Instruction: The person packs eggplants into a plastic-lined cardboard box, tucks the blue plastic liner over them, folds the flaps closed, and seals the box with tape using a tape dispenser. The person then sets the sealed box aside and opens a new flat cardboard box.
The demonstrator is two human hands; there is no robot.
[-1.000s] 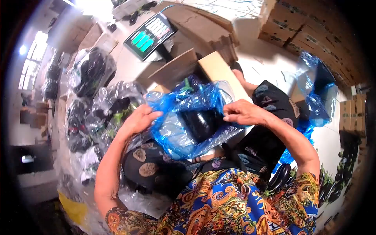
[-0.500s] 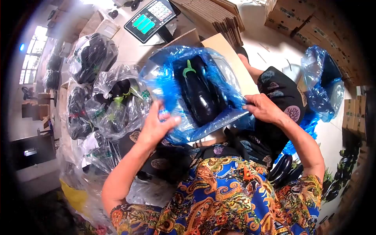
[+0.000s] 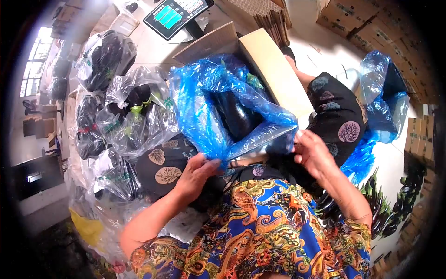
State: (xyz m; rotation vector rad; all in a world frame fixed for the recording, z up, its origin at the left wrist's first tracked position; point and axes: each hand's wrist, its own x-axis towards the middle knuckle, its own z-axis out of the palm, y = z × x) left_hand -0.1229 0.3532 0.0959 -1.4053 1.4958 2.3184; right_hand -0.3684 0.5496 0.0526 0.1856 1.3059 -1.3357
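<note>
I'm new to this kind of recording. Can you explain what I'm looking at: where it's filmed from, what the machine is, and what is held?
There is no machine here, just a person's two bare hands. One wide-angle camera on the head looks forward and down, so the arms enter from below. The left hand pinches the near edge of a blue plastic bag lining an open cardboard box; the right hand is at the bag's near right corner, its grip unclear. A dark eggplant shows inside. Left lie clear bags of eggplants; beyond stands a lit display, probably a scale's.
</note>
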